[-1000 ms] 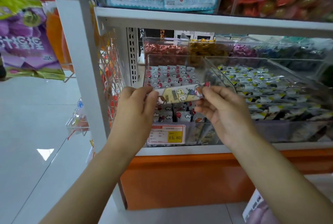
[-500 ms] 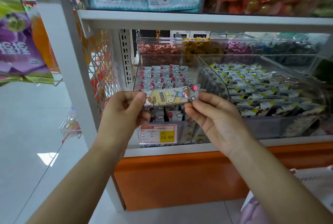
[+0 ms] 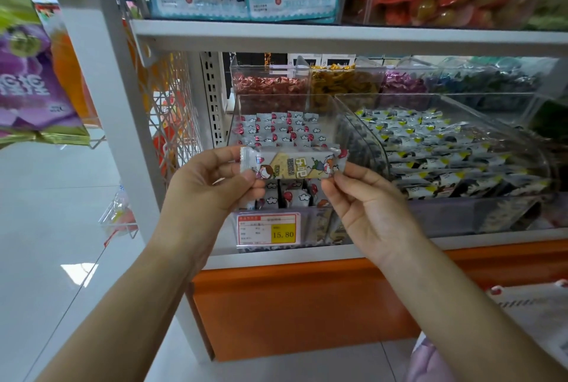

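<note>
1. Shop shelving (image 3: 338,35) of white-painted metal fills the view. A glossy pale floor (image 3: 46,228) lies at 9 o'clock and a smooth orange base panel (image 3: 292,304) at 6 o'clock.
2. The left hand's thumb and fingertips (image 3: 249,177) pinch the 9 o'clock end of a snack packet (image 3: 293,163), just inside its crimped, saw-toothed seal.
3. The right hand's fingertips (image 3: 331,185) pinch the packet's lower corner at its 3 o'clock end, with the thumb lying behind that edge.
4. The packet is a long, flat, shiny film rectangle held level between the two grips. Its print seems to show a cartoon figure and a cracker, though the detail is soft.
5. The left hand (image 3: 209,185) is curled with its back and thumb side towards the camera, and its forearm rises from 7 o'clock.
6. The right hand (image 3: 368,206) shows its palm with the fingers bent inward, and its forearm rises from 5 o'clock.
7. Just behind the packet stands a clear hard-plastic bin (image 3: 330,111). It is packed with small square wrapped sweets (image 3: 276,129) in white and red.
8. A red-and-yellow price tag (image 3: 268,229) sits on the bin's front, at 6 o'clock from the packet.
9. At 3 o'clock a neighbouring bin (image 3: 522,148) with a curved clear wall holds glossy packets in black, white and yellow.
</note>
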Demonstrator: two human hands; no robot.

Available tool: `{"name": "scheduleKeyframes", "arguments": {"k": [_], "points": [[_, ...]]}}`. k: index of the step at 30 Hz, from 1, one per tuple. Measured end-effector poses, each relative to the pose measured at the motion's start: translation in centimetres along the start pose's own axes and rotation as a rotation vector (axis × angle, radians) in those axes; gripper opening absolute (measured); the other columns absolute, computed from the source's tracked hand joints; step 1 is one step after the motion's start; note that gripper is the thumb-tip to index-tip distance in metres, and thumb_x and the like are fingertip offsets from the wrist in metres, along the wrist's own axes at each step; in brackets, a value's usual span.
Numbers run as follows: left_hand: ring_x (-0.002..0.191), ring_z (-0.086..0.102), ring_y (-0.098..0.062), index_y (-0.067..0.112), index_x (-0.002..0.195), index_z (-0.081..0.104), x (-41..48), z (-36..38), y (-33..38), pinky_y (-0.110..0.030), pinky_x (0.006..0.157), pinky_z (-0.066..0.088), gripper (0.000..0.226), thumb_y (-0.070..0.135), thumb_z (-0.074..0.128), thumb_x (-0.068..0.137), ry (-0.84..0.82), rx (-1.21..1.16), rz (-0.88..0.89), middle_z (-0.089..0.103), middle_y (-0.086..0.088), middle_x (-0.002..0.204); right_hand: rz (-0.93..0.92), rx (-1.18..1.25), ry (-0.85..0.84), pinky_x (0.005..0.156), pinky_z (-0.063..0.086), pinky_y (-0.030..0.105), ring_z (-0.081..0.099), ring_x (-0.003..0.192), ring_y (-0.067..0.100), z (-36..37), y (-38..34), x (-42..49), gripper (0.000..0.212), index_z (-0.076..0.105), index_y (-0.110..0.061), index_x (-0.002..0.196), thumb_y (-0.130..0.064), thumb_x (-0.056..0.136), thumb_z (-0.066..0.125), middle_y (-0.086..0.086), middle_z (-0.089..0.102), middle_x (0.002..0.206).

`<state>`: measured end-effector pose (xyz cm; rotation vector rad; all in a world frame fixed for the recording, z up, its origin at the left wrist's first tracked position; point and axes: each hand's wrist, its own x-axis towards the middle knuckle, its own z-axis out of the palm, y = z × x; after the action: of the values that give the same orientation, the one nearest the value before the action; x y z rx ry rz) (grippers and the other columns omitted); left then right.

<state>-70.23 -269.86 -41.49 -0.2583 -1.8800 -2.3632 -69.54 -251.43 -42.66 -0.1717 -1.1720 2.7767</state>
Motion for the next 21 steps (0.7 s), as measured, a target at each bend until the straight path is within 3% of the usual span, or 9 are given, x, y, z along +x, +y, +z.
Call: {"name": "scheduleKeyframes", "arguments": {"k": [2,4,7,10,13,15,18,21], "points": [[0.064,0.068,-0.014,0.005,0.108,0.061,-0.08,-0.03,-0.01,-0.017,0.061,0.054,0.027,-0.005,0.057,0.083,-0.011,0.019,0.003,0.062,-0.018,0.082,-0.047,-0.061,-0.004,0.053,0.055,0.022,0.069,0.058,0.017,0.02,0.10,0.05,0.015,0.060,0.000,0.082,0.011,0.086,0.051,0.009,0.068,0.062],[0.062,0.066,-0.013,0.004,0.110,0.060,-0.14,-0.14,0.00,-0.018,0.059,0.053,0.027,-0.005,0.055,0.085,-0.030,0.051,0.009,0.059,-0.021,0.081,-0.091,-0.149,-0.032,0.052,0.055,0.025,0.068,0.057,0.019,-0.05,-0.06,0.05,0.005,0.061,-0.002,0.084,-0.007,0.083,0.061,0.010,0.066,0.064],[0.061,0.065,-0.011,0.005,0.105,0.062,-0.31,-0.09,0.16,-0.019,0.055,0.053,0.023,-0.006,0.055,0.086,-0.057,0.146,0.055,0.059,-0.018,0.079,-0.165,-0.370,-0.076,0.051,0.054,0.026,0.066,0.056,0.020,-0.38,-0.26,-0.02,0.030,0.060,-0.008,0.078,-0.035,0.068,0.069,0.005,0.065,0.062],[0.065,0.067,-0.012,0.011,0.092,0.065,-0.37,-0.03,0.26,-0.020,0.054,0.053,0.025,-0.010,0.052,0.085,-0.071,0.188,0.070,0.068,-0.005,0.079,-0.249,-0.498,-0.104,0.056,0.055,0.025,0.068,0.060,0.021,-0.59,0.04,-0.18,0.025,0.057,-0.008,0.074,-0.027,0.067,0.072,0.010,0.065,0.072],[0.077,0.070,-0.019,0.013,0.091,0.066,-0.28,-0.12,0.45,-0.023,0.060,0.055,0.028,-0.008,0.049,0.085,-0.065,0.117,0.003,0.072,-0.005,0.087,-0.285,-0.511,-0.144,0.066,0.057,0.027,0.071,0.080,0.022,-0.84,0.21,0.03,0.014,0.062,-0.010,0.089,-0.008,0.077,0.069,0.013,0.066,0.093],[0.080,0.070,-0.016,0.014,0.091,0.065,-0.37,-0.15,0.36,-0.022,0.063,0.056,0.012,0.006,0.057,0.087,-0.058,0.196,0.032,0.070,-0.004,0.090,-0.282,-0.558,-0.168,0.072,0.057,0.030,0.069,0.091,0.019,-0.90,0.28,0.11,0.025,0.067,-0.018,0.101,-0.003,0.082,0.066,0.008,0.067,0.101],[0.078,0.069,-0.013,0.011,0.092,0.058,-0.52,-0.09,0.15,-0.019,0.060,0.055,0.013,0.019,0.065,0.083,-0.035,0.347,0.079,0.068,-0.003,0.093,-0.301,-0.710,-0.200,0.085,0.055,0.040,0.065,0.102,0.017,-0.85,0.42,0.03,0.027,0.071,-0.028,0.103,-0.010,0.083,0.066,-0.001,0.069,0.107],[0.082,0.068,-0.018,0.017,0.093,0.058,-0.55,-0.07,0.32,-0.026,0.066,0.058,0.014,0.021,0.065,0.082,-0.045,0.425,0.097,0.066,-0.005,0.096,-0.324,-0.760,-0.182,0.085,0.055,0.043,0.067,0.096,0.018,-0.56,0.30,-0.26,0.017,0.074,-0.027,0.094,-0.021,0.078,0.071,-0.001,0.072,0.097]]}}
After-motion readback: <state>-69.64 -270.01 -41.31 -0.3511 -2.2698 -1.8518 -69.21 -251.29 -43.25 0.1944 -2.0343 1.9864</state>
